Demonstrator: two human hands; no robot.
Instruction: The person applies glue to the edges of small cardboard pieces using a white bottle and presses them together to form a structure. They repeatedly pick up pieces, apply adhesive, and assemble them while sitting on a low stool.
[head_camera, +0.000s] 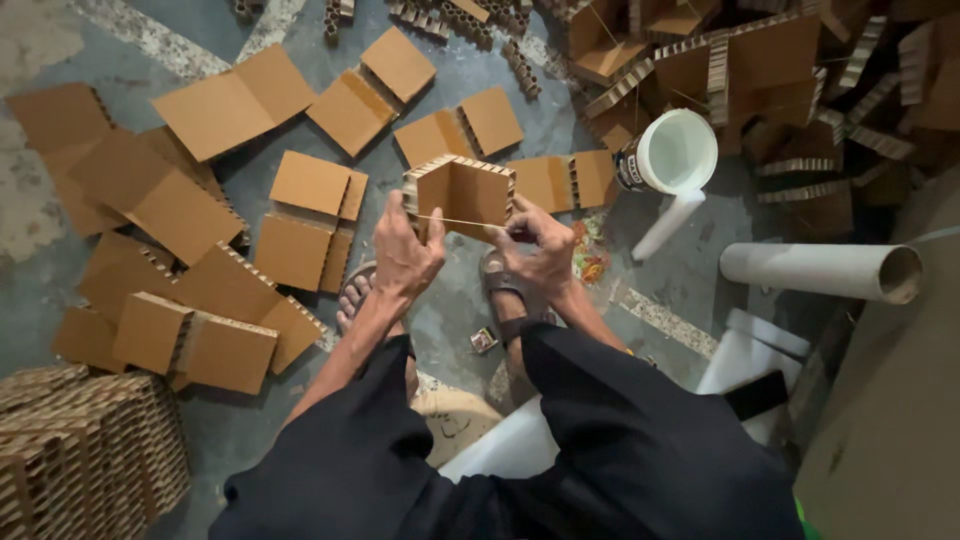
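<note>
Above the grey floor (470, 300), left hand (405, 250) and right hand (535, 250) both grip a folded brown honeycomb cardboard corner piece (460, 190), a thin string (460, 222) stretched between them.

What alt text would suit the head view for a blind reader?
Both hands, left and right, hold a folded cardboard piece with a thin string across it. More cardboard pieces lie on the floor near a white bucket.
</note>
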